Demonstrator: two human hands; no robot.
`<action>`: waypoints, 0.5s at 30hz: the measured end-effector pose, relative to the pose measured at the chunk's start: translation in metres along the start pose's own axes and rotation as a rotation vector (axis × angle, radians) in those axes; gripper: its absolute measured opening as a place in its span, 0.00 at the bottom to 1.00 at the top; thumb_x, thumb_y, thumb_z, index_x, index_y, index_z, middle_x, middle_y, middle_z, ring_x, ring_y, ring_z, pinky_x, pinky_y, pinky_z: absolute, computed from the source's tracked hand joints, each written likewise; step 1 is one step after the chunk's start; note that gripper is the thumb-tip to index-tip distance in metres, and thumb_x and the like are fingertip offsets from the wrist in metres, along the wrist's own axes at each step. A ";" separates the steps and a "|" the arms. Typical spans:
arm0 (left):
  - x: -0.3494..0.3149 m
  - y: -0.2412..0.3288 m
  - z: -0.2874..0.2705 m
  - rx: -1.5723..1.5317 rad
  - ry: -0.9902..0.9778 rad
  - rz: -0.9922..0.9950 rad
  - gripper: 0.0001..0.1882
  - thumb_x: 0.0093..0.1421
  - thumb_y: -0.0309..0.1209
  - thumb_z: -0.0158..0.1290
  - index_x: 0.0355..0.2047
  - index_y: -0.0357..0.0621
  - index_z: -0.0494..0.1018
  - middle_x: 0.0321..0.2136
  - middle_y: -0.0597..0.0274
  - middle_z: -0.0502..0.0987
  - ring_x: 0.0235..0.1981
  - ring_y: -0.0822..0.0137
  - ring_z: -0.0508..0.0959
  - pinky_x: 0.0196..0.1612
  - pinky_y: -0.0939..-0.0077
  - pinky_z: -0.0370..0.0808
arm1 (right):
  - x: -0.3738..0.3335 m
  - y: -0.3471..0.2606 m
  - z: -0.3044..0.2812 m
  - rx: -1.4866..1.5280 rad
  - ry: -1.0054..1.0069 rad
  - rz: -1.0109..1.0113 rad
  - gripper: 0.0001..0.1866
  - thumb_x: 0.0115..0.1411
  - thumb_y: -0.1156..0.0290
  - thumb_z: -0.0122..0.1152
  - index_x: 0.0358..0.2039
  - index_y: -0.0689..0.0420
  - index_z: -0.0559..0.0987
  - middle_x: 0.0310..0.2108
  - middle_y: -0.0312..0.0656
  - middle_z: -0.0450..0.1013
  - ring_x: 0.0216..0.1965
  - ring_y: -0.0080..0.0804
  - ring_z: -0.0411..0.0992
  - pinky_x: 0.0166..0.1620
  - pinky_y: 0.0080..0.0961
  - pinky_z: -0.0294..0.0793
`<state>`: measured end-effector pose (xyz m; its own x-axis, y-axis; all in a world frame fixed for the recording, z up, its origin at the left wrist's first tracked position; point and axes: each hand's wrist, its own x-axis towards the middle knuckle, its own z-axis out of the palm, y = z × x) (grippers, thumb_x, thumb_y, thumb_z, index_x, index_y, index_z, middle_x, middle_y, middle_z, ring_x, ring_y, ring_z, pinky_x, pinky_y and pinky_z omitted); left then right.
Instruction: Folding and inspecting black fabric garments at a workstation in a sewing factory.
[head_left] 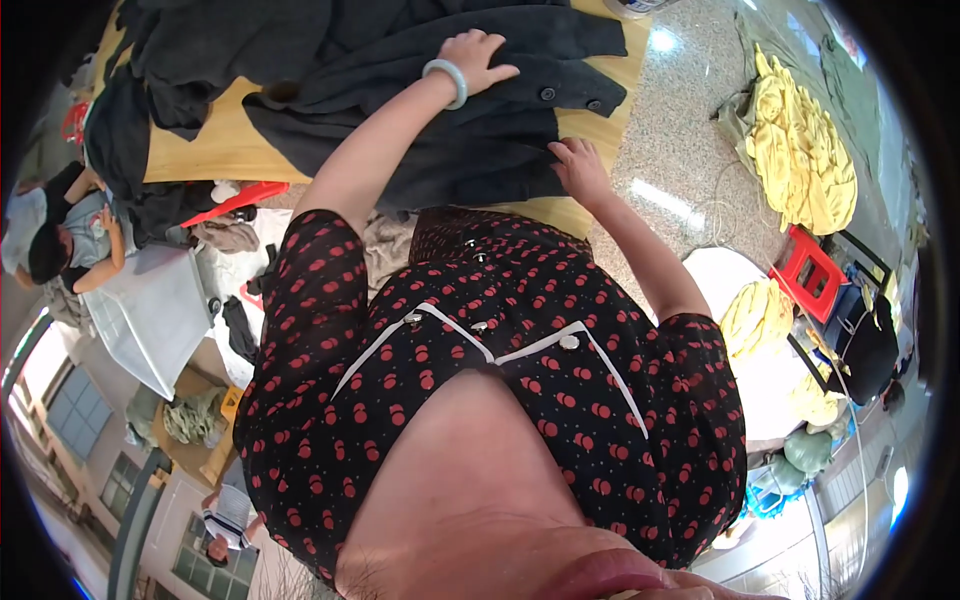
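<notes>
A dark charcoal coat (430, 130) with large round buttons (547, 94) lies spread over a yellowish wooden table (190, 140). My left hand (470, 62) rests flat on its upper part, fingers spread and thumb out, a pale bangle (446, 80) around that wrist. Lower and further right, my right hand (582, 170) is at the coat's right-hand edge, where its bent fingers pinch the cloth. The fingertips there are small in view. More dark cloth (230, 40) is heaped across the table's far left and hangs over its edge.
Yellow shiny cloth (800, 140) lies piled on the speckled floor (670, 130) at right, above a red plastic stool (808, 272). At left stand a white bin (150, 310) and a seated person (75, 235). Another person (230, 515) is at lower left.
</notes>
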<state>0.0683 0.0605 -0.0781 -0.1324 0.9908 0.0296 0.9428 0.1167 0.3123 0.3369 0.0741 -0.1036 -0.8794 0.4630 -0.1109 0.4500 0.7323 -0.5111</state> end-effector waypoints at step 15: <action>-0.073 -0.058 -0.045 -0.133 -0.588 -0.261 0.16 0.48 0.43 0.51 0.25 0.41 0.69 0.26 0.50 0.72 0.31 0.53 0.72 0.34 0.67 0.68 | 0.037 -0.025 -0.047 0.097 0.021 -0.056 0.06 0.51 0.69 0.51 0.29 0.55 0.72 0.25 0.44 0.66 0.31 0.42 0.67 0.34 0.32 0.66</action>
<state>0.0092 -0.0214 -0.0562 -0.1270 0.8078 -0.5756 0.8513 0.3866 0.3546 0.3004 0.0960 -0.0552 -0.8986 0.4343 -0.0625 0.3826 0.7057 -0.5964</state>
